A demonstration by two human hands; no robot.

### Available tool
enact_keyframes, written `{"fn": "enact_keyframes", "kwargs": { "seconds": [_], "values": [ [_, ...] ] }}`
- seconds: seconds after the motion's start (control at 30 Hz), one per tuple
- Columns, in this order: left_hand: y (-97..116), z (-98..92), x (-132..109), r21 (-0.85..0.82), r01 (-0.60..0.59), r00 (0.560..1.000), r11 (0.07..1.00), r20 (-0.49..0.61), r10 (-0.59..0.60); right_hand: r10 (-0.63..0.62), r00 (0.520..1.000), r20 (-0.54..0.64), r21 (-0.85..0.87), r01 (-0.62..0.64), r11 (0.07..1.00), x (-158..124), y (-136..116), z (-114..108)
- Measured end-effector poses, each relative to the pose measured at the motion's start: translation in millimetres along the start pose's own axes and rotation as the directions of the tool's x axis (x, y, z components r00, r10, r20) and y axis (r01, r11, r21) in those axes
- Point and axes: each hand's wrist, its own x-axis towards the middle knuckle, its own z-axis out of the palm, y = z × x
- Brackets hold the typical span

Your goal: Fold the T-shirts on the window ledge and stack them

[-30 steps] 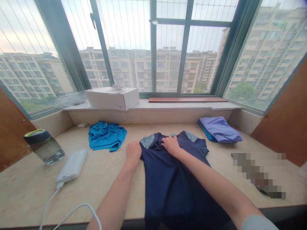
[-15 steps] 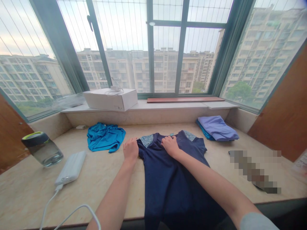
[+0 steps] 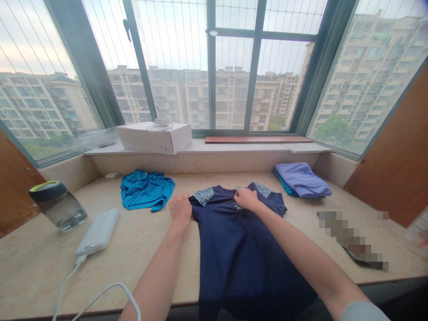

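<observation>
A dark navy T-shirt [image 3: 230, 249] with patterned blue-grey shoulder patches lies spread on the counter, its neckline away from me and its lower part reaching over the front edge. My left hand [image 3: 180, 207] is closed at the end of the left sleeve, with its fingertips partly hidden. Just below the collar, on the right side of the neckline, my right hand [image 3: 246, 198] pinches the fabric. A bit of a light print shows on the chest beside those fingers. Left of my left hand lies a crumpled teal garment [image 3: 147, 189].
Folded lilac and teal clothes [image 3: 301, 179] lie at the back right. On the left stand a water bottle [image 3: 58, 205] and a white power bank [image 3: 97, 234] with a cable. A white box [image 3: 150, 137] rests on the window ledge [image 3: 230, 147]. A pixelated object [image 3: 354, 240] lies at right.
My right hand has moved slightly right and up along the neckline, and a light chest print now shows beside it. My left hand stays at the sleeve.
</observation>
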Motion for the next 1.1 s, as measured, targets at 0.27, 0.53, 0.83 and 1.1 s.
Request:
{"fn": "enact_keyframes", "kwargs": {
  "seconds": [0.27, 0.53, 0.83, 1.1],
  "values": [
    [19, 0.9, -10, -0.13, -0.414, 0.899, 0.901, 0.096, 0.427, -0.04, 0.987, -0.155, 0.028, 0.045, 0.999, -1, 11, 1],
    [20, 23.6, -12, -0.135, -0.426, 0.837, 0.894, 0.315, 0.447, 0.005, 0.992, -0.128, 0.046, 0.001, 0.999, -31, 120, 11],
    [43, 11.0, 14, -0.018, -0.355, 0.884, 0.935, 0.319, 0.342, -0.049, 0.998, -0.046, 0.048, 0.051, 0.998, -39, 161, 13],
    [163, 36.6, 36, -0.122, -0.587, 0.763, 0.8, 0.247, 0.597, 0.218, 0.97, -0.104, -0.081, -0.227, 0.971, -51, 182, -2]
  ]
}}
